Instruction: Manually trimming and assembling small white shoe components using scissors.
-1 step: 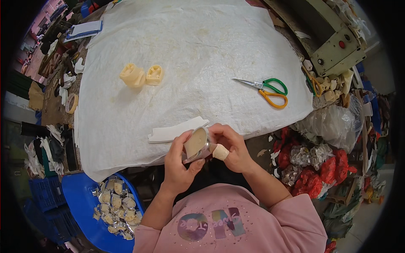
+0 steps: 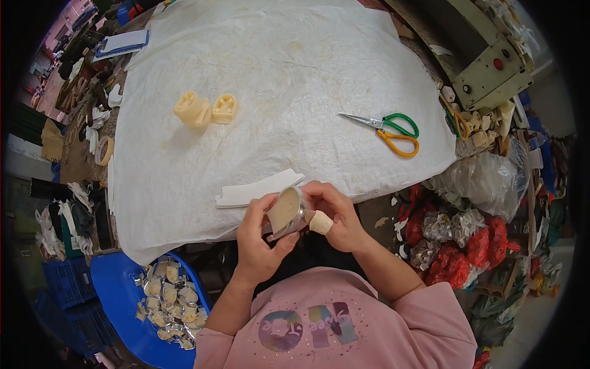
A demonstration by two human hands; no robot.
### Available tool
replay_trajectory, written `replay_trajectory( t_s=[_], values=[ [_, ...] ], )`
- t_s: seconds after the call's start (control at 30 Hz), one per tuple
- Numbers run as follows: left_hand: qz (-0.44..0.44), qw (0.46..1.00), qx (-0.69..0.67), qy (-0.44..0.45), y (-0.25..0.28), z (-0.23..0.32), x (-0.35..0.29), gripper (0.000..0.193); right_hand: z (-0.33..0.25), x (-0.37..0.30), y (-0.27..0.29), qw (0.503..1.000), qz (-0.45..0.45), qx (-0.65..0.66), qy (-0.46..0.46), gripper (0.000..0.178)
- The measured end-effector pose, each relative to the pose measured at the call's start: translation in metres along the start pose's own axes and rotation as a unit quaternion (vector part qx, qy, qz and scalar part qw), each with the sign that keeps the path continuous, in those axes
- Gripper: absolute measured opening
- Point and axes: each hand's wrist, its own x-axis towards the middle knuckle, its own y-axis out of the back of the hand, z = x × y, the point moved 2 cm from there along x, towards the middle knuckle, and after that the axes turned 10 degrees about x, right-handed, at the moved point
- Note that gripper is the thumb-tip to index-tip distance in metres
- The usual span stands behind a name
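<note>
Held in front of my chest, just off the near table edge, is a silver-sided shoe heel (image 2: 284,208) with a beige flat face. My left hand (image 2: 259,238) grips its left side and underside, fingers curled round it. From the other side my right hand (image 2: 337,216) holds it with bent fingers; beige tape wraps the right thumb. A small stack of white strips (image 2: 258,189) lies on the table just beyond my hands. Farther off stand cream-coloured hollow pieces: a stack of them (image 2: 192,111) and a single one (image 2: 225,109) beside it.
Scissors (image 2: 393,130) with green and orange handles lie at the table's right. A blue basin (image 2: 117,307) at lower left holds many silver-and-beige heels (image 2: 171,298). A machine box (image 2: 495,74) stands far right, above red bags (image 2: 458,261). A tape roll (image 2: 104,150) lies left.
</note>
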Motion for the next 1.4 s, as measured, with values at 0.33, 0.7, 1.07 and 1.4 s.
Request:
replay_trajectory(
  t_s=[0.33, 0.7, 1.07, 1.4],
  values=[
    [-0.010, 0.969, 0.232, -0.086, 0.019, 0.031, 0.005, 0.054, -0.002, 0.022, 0.020, 0.977, -0.071, -0.072, -0.186, 0.024],
    [0.078, 0.950, 0.263, -0.151, -0.002, 0.021, 0.009, 0.052, 0.018, -0.001, 0.022, 0.978, 0.023, 0.071, -0.193, 0.033],
    [0.183, 0.893, 0.371, -0.174, -0.024, 0.017, 0.006, 0.055, 0.019, -0.002, 0.001, 0.984, 0.105, -0.138, -0.049, 0.035],
    [0.196, 0.901, 0.344, -0.176, -0.020, 0.007, 0.005, 0.053, 0.029, -0.010, -0.007, 0.986, 0.130, 0.014, -0.107, 0.041]
  ],
)
